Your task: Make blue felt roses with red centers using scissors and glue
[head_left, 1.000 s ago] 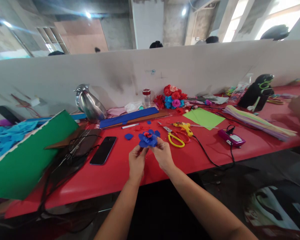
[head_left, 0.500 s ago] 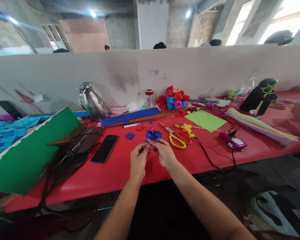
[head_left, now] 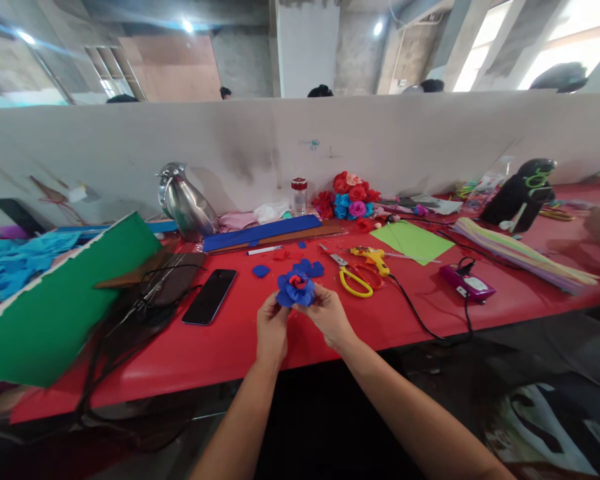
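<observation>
A blue paper flower (head_left: 296, 291) with a red centre faces up toward me, held above the red table between both hands. My left hand (head_left: 272, 323) grips it from the left with closed fingers. On the other side, my right hand (head_left: 327, 313) pinches its right edge; the fingertips of both hands are partly hidden behind the petals. Cut blue petals (head_left: 309, 268) lie just beyond the flower, and a single blue petal (head_left: 261, 271) rests to the left. Yellow-handled scissors (head_left: 355, 280) and a yellow glue gun (head_left: 371, 257) are to the right of my right hand.
A black phone (head_left: 209, 297) lies left of my hands. Behind are a steel jug (head_left: 186, 203), blue paper strips (head_left: 265, 233), a lidded jar (head_left: 299, 196) and paper roses (head_left: 353, 197). Green paper (head_left: 413, 241) and a purple power box (head_left: 467, 283) with a cord are at right.
The flower has been tilted toward me and slightly left, so its red centre and open petals show. Both hands have turned with it and moved a little apart.
</observation>
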The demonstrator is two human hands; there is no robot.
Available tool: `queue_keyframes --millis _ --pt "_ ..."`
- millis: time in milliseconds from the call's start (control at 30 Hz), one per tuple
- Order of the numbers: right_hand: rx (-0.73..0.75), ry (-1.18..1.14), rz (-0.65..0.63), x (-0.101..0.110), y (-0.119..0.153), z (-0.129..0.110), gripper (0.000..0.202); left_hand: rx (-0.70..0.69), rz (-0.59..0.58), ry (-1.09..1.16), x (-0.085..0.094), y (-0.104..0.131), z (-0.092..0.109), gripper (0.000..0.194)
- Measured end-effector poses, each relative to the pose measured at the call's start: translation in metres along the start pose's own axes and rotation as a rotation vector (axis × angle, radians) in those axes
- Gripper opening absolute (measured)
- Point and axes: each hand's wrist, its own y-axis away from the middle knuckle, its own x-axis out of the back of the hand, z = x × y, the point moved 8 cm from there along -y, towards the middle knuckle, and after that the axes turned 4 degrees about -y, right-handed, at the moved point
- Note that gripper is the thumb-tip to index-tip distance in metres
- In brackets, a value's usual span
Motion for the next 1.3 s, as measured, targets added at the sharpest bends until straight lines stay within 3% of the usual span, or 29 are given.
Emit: queue_keyframes --millis 100,200,300,400,767,1300 --pt "0.040 0.087 0.028 0.012 0.006 -0.006 0.022 -0.012 0.003 0.009 0.006 -0.001 -0.003 0.013" --pt "0.226 0.191 0.074 0.021 0.014 -0.037 0.022 -0.016 0.001 0.025 0.008 -0.002 -0.005 0.015" --pt "0.413 0.396 0.025 0.011 0.022 -0.075 0.019 -0.019 0.000 0.009 0.009 -0.001 -0.005 0.017" --pt "0.522 0.584 0.024 0.002 0.026 -0.097 0.014 -0.025 -0.032 -0.026 0.006 0.000 -0.002 0.018" --pt "0.542 0.757 -0.037 0.000 0.018 -0.099 0.011 -0.020 -0.057 -0.103 0.007 0.004 0.005 0.015" --pt "0.587 0.838 -0.148 -0.009 0.016 -0.106 0.012 -0.008 -0.066 -0.072 -0.006 0.008 0.022 0.014"
